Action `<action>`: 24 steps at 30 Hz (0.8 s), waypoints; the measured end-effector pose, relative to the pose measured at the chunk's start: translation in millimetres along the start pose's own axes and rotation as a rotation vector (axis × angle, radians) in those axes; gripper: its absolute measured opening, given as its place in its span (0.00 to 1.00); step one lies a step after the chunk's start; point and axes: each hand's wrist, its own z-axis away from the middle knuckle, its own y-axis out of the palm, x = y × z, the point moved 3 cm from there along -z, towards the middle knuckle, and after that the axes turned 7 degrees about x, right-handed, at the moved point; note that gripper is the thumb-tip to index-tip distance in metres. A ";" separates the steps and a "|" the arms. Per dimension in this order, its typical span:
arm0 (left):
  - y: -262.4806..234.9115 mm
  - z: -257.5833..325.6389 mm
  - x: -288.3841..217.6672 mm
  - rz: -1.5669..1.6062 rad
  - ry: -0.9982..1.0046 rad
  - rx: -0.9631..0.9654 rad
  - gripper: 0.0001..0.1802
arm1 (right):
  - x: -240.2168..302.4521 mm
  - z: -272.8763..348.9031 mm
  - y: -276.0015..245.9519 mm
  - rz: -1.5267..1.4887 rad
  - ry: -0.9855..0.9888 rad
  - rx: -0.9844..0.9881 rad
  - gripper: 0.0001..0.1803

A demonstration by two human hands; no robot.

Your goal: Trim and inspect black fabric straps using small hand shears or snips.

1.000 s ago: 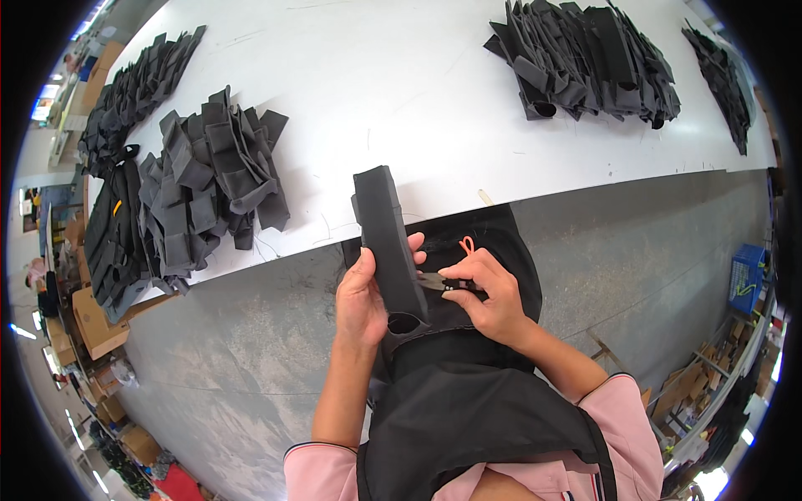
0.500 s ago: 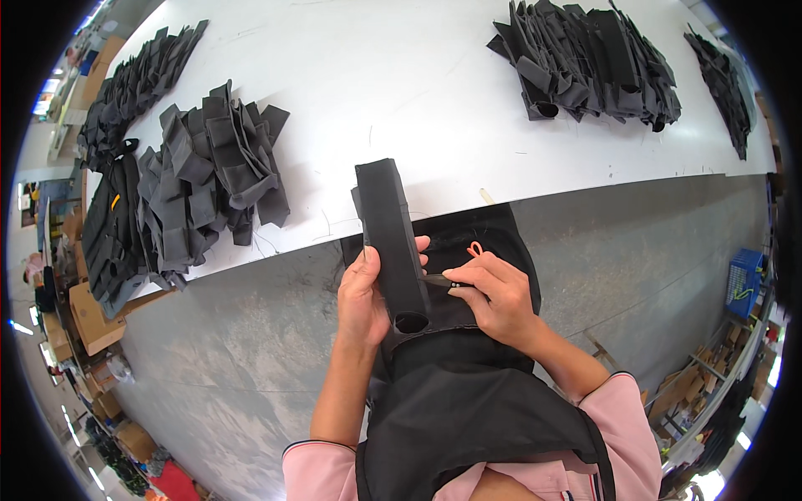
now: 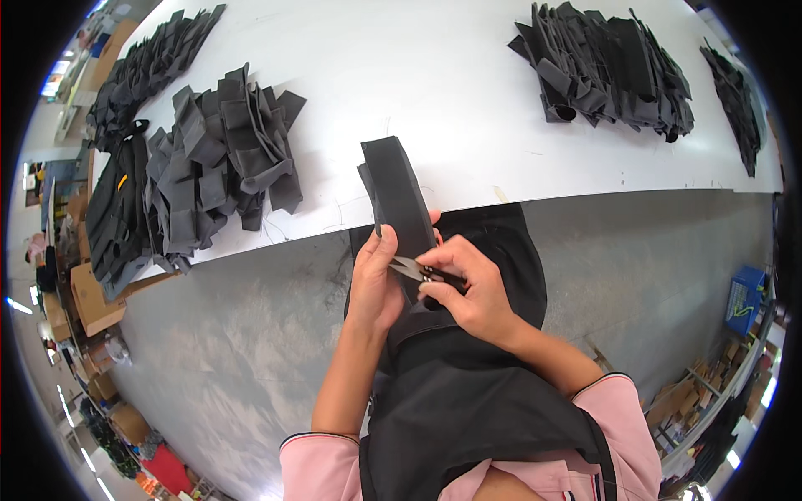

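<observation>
Since a second ago I see the right hand (image 3: 472, 292) has come in closer against the black fabric piece (image 3: 399, 209), and the small thread snips (image 3: 422, 270) now lie with their metal tip at the piece's near left edge, right by the left thumb; the piece itself has barely shifted.

The fabric piece is a long, narrow, matte black sleeve of woven cloth, folded flat, standing up from my hands with its far end over the near edge of the white table (image 3: 434, 92). The snips have short bright metal blades and a dark handle.

On the smooth white table, loose heaps of similar black cloth pieces sit: one pile (image 3: 225, 159) at the left, another pile (image 3: 610, 71) far right, well apart from my hands. A black apron (image 3: 468, 401) of soft cloth covers my lap over pink sleeves. The floor is grey and glossy.

The left hand (image 3: 376, 280) wraps the lower part of the fabric piece, fingers curled shut around it, thumb up along its edge. The right hand's fingers pinch closed on the snips' handle; I cannot tell how far the blades gape.
</observation>
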 end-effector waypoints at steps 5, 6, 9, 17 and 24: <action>-13.5 -7.5 2.1 0.172 -0.023 -0.032 0.29 | -1.3 24.9 -1.8 0.285 0.083 -0.009 0.14; -14.3 -7.7 2.5 0.174 -0.025 -0.033 0.29 | -2.2 26.5 -1.6 0.287 0.086 -0.009 0.14; -14.9 -9.6 3.7 0.378 -0.022 -0.001 0.29 | 2.5 27.8 -1.2 0.513 -0.099 -0.051 0.16; -20.6 -10.6 6.7 0.520 -0.052 0.057 0.28 | 13.0 31.0 1.6 0.643 -0.243 -0.042 0.20; -18.9 -9.6 7.8 0.530 -0.046 0.024 0.27 | 11.7 30.0 2.8 0.661 -0.275 -0.047 0.20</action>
